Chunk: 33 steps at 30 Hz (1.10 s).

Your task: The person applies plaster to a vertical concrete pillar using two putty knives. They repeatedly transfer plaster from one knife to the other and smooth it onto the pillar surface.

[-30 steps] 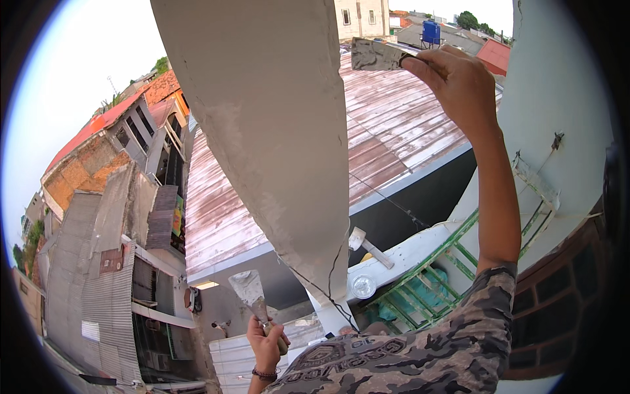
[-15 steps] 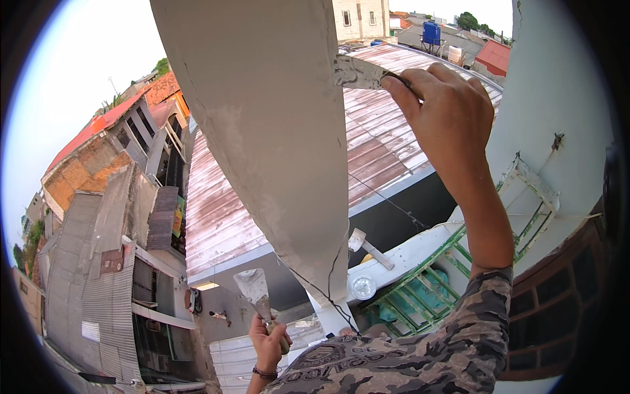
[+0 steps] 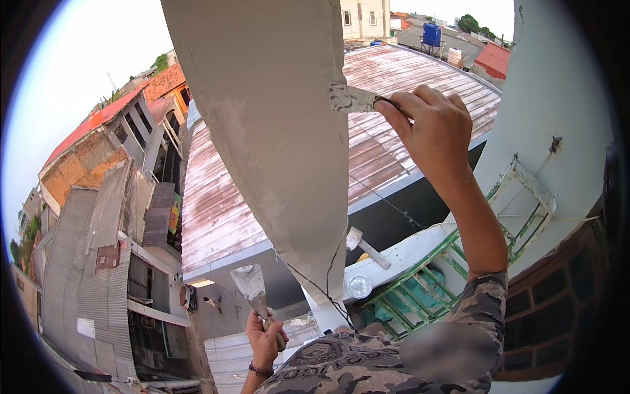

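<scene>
My right hand (image 3: 436, 128) is raised and closed on the handle of a putty knife (image 3: 354, 100). Its blade, smeared with grey filler, lies against the right edge of a tall grey plastered column (image 3: 275, 118). Lower down and to the left, my left hand (image 3: 265, 338) grips a second, wider putty knife (image 3: 251, 284) by its handle. That blade points up, carries pale filler and stays apart from the column. Patches of lighter filler and rough, chipped edges show on the column's face.
A green metal ladder (image 3: 420, 285) leans at the right, by a pale wall (image 3: 558, 85). On the white ledge below lie a hammer-like tool (image 3: 367, 247) and a clear round container (image 3: 359, 286). Dark wires hang near the column's foot. A rusty metal roof (image 3: 387, 131) spreads beyond, far below.
My right hand has brought its putty knife down along the column's right edge, the blade now reaching slightly further onto the face. My left hand has shifted slightly left, still holding its knife.
</scene>
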Each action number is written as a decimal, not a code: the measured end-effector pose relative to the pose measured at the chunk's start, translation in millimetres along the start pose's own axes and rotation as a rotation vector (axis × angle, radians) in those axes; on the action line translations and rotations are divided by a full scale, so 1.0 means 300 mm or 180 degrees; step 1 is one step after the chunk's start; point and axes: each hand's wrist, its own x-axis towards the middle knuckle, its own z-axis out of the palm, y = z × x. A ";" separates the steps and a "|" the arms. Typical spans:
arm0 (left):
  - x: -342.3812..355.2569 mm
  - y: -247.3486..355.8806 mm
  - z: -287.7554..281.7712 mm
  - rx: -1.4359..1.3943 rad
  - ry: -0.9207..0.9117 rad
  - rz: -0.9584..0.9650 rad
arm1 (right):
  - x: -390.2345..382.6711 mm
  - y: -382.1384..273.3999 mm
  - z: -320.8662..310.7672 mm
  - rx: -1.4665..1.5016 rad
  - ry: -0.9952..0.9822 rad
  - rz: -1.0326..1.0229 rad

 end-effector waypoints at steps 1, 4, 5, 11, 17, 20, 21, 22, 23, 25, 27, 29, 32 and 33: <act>0.003 0.001 -0.002 -0.0001 -0.0027 0.0004 | -0.008 0.005 0.013 0.0022 0.0019 -0.0046; 0.004 0.015 0.002 0.0032 -0.0044 -0.0024 | -0.016 0.040 -0.001 -0.0205 -0.0222 0.0138; 0.005 0.012 0.000 0.0008 -0.0050 -0.0011 | -0.014 0.043 -0.013 -0.0292 -0.0226 0.0168; -0.007 0.028 -0.003 -0.0019 -0.0049 -0.0091 | -0.031 -0.003 -0.084 0.1100 -0.1033 0.1358; -0.004 0.037 -0.012 -0.0039 -0.0160 -0.0042 | -0.118 -0.080 -0.085 0.4043 -0.3132 0.1872; 0.003 0.036 -0.007 -0.0117 -0.0194 0.0027 | -0.161 -0.148 -0.045 0.5887 -0.3079 0.2354; -0.003 0.029 -0.010 -0.0120 -0.0176 0.0017 | -0.165 -0.182 -0.039 0.6230 -0.3048 0.2392; -0.001 0.025 -0.017 -0.0120 -0.0164 0.0030 | -0.165 -0.220 -0.033 0.6577 -0.2995 0.2406; 0.001 0.023 -0.020 -0.0121 -0.0155 0.0043 | -0.166 -0.252 -0.027 0.6921 -0.2934 0.2419; -0.010 0.031 -0.020 -0.0162 -0.0116 -0.0007 | -0.168 -0.291 -0.013 0.7000 -0.2898 0.2416; -0.015 0.022 -0.035 -0.0161 -0.0040 0.0004 | -0.164 -0.313 0.002 0.7064 -0.2872 0.2435; -0.024 0.024 -0.049 -0.0233 0.0069 -0.0050 | -0.151 -0.317 0.010 0.6786 -0.2945 0.2269; -0.035 0.011 -0.070 -0.0349 0.0262 -0.0084 | -0.102 -0.310 0.012 0.6011 -0.2638 0.1757; -0.034 -0.004 -0.079 -0.0339 0.0274 -0.0055 | -0.084 -0.304 0.014 0.5548 -0.2305 0.1423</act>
